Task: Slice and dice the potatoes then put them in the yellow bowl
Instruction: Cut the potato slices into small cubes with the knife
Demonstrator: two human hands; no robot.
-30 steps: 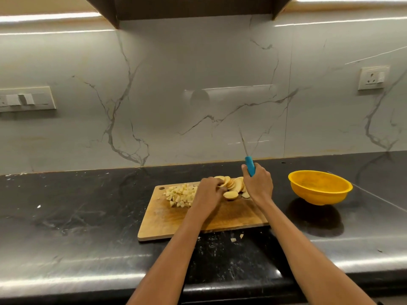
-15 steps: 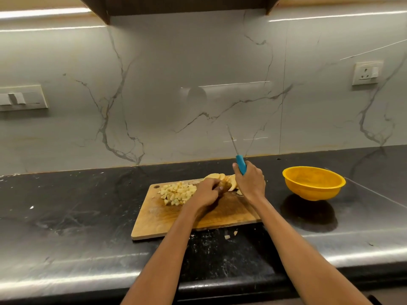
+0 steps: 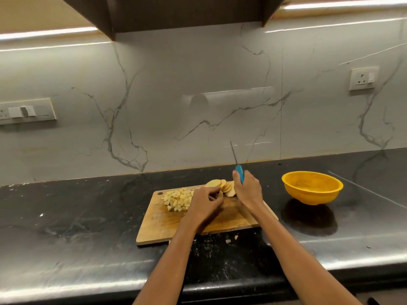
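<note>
Several potato slices [image 3: 223, 186] on board [image 3: 167, 225]: light, likely damp and slippery, pinch at edges; left hand [image 3: 206, 203] grasps one, right hand [image 3: 247, 191] grips knife [image 3: 239, 172].

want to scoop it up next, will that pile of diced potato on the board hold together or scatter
The diced potato is loose small cubes, so it will likely scatter if pushed. Two bits already lie off the cutting board. The cut faces are probably damp and a little slippery.
</note>
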